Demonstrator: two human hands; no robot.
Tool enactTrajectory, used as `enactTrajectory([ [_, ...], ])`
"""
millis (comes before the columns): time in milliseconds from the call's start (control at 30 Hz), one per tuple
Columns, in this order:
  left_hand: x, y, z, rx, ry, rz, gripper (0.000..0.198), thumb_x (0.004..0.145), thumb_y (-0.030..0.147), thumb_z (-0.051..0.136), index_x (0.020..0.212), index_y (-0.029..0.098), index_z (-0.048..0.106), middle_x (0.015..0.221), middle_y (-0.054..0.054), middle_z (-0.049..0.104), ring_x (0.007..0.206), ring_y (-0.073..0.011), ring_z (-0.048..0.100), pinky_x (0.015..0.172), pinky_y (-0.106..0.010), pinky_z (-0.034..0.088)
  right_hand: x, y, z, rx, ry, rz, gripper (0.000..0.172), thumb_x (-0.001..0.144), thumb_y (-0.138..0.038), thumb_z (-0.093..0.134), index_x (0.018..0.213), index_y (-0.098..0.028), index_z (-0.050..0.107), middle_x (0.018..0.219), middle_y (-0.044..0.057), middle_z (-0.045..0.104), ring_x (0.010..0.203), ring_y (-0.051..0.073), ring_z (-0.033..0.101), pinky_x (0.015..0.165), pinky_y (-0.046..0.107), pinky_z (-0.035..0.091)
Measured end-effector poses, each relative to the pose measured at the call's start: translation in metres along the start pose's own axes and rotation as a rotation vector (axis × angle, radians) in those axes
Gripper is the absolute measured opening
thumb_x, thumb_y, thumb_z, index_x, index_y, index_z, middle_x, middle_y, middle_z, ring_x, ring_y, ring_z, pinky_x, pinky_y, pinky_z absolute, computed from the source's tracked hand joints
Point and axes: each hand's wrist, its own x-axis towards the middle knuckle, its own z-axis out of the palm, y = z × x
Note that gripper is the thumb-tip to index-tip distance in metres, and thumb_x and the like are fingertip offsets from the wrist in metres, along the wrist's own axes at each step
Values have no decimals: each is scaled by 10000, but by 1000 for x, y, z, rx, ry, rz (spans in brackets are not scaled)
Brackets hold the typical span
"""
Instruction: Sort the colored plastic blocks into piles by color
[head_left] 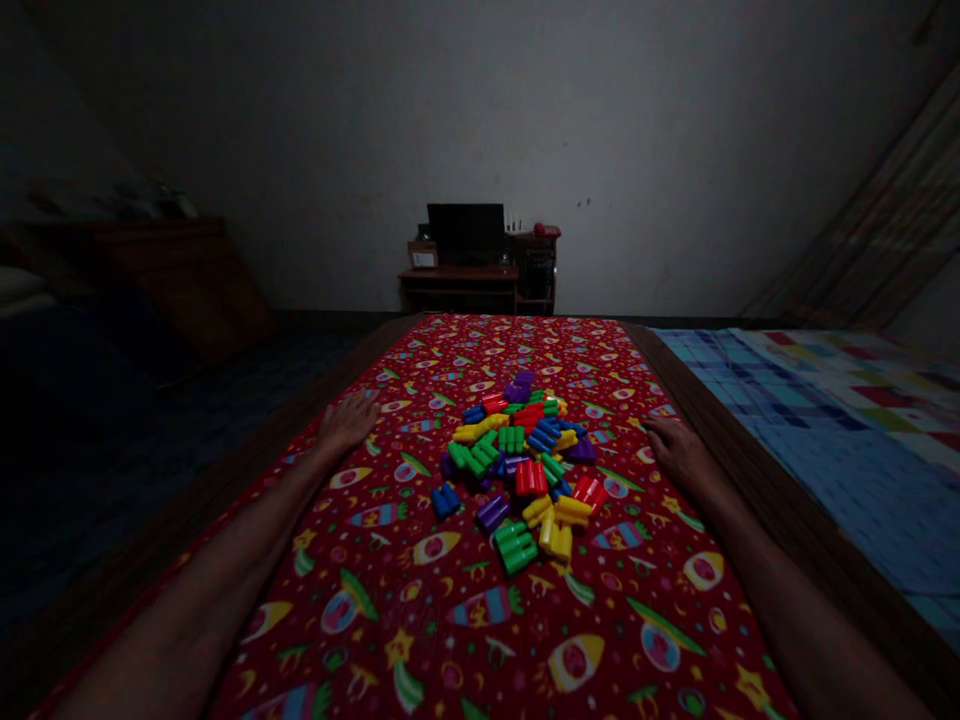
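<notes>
A loose pile of plastic blocks in red, green, blue, yellow and purple lies in the middle of a red patterned cloth (420, 600). Nearest to me are a green block (515, 547) and a yellow block (556, 539); a purple block (523, 383) is at the far end. My left hand (349, 420) rests flat on the cloth's left side, fingers stretched out, holding nothing. On the right edge of the cloth lies my right hand (679, 448), fingers apart and without any object. Neither hand touches the blocks.
Past the cloth's far end stands a small desk (459, 273) with a black monitor (466, 232). A wooden cabinet (187, 285) is at the left. Blue checked bedding (810, 450) lies at the right.
</notes>
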Motion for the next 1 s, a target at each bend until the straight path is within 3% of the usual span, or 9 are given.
enactTrajectory([
  [133,-44,35,-1,-32,127,151,554,992,315,139,1496,93,202,1557,-153,279,1450,-301,186,1143,-544,210,2,-2,0,-8,2,-10,367,852,-274,426,1024,-134,719,1086,169,704,1045,277,643,960,461,491],
  [200,-87,73,-5,-99,226,551,538,994,322,180,1491,128,250,1572,-154,243,1450,-297,193,1153,-555,172,2,-2,0,-21,-4,-5,362,852,-268,431,1027,-136,720,1085,168,704,1038,278,644,961,465,488],
  [300,-155,141,-16,-66,95,1199,479,965,400,376,1437,315,379,1556,-19,321,1447,-275,215,1174,-538,131,2,-2,-1,-28,-20,-2,374,858,-272,432,1036,-106,717,1091,192,697,1033,287,644,964,471,484],
  [367,-183,181,-23,-45,20,1458,422,962,422,399,1371,341,464,1539,41,352,1454,-244,198,1192,-497,106,2,-1,-1,-23,-16,-4,372,858,-271,434,1031,-104,718,1095,196,695,1042,290,641,968,476,480],
  [433,-187,209,-23,-37,26,1597,369,971,388,390,1301,304,534,1489,37,435,1445,-218,230,1199,-456,121,1,-1,-1,-11,-1,-4,360,854,-269,436,1018,-125,721,1095,184,699,1047,288,641,966,484,481],
  [567,-146,228,-11,-14,95,1538,318,981,291,390,1236,260,577,1361,-10,572,1398,-205,335,1185,-433,173,1,-2,1,14,24,8,342,851,-280,436,985,-162,728,1063,151,715,1017,269,654,943,464,497],
  [733,-98,212,-15,48,123,1400,329,977,293,419,1277,288,552,1399,1,541,1420,-228,295,1186,-463,151,1,-4,1,19,29,16,339,846,-292,443,981,-171,729,1050,138,720,1014,256,656,952,440,491],
  [867,-103,174,-27,3,90,1292,433,965,339,431,1398,361,431,1514,28,399,1441,-226,248,1186,-493,134,0,-6,-3,21,5,21,352,852,-296,433,1003,-165,723,1076,145,711,1038,263,647,960,451,483],
  [1000,-121,114,-14,-68,131,972,560,934,450,467,1467,349,331,1556,-40,315,1452,-324,185,1152,-607,110,2,-14,-6,28,-9,33,376,887,-327,404,1046,-172,709,1059,141,711,1019,262,648,923,437,500],
])
